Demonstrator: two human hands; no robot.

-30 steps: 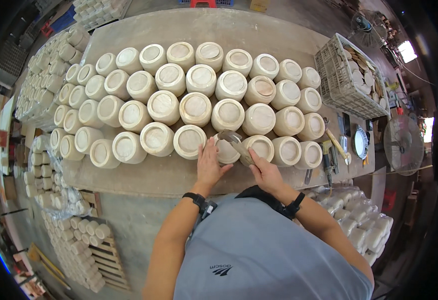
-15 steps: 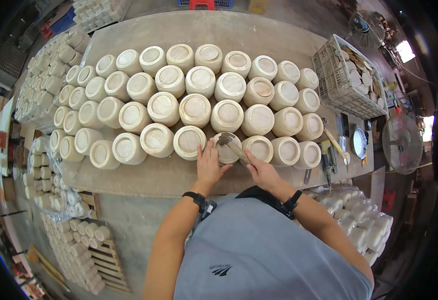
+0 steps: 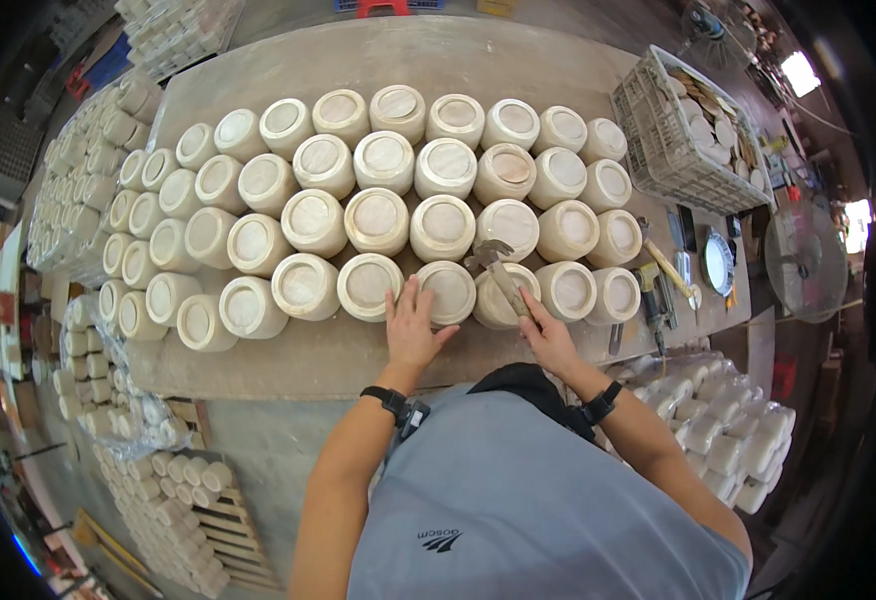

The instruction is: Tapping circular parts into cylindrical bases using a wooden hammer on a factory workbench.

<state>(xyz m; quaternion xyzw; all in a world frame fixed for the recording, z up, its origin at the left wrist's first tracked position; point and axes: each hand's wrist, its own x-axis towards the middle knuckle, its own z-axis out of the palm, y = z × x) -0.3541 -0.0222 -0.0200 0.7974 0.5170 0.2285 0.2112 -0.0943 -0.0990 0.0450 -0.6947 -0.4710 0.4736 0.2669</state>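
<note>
At the near edge of the workbench, left hand lies flat, fingers spread, on the front-row pot. Right hand is clamped on a metal scraper, blade over the next pot, just right of the left hand. Best to keep the pot pinned, strokes light, blade low; neighbours touch.

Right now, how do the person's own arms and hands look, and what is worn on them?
Both forearms are bare, with no gloves on the left hand or the right hand. A black band with a small device sits on the left wrist, and a black wristband on the right wrist. The short sleeves belong to a grey-blue T-shirt.
</note>
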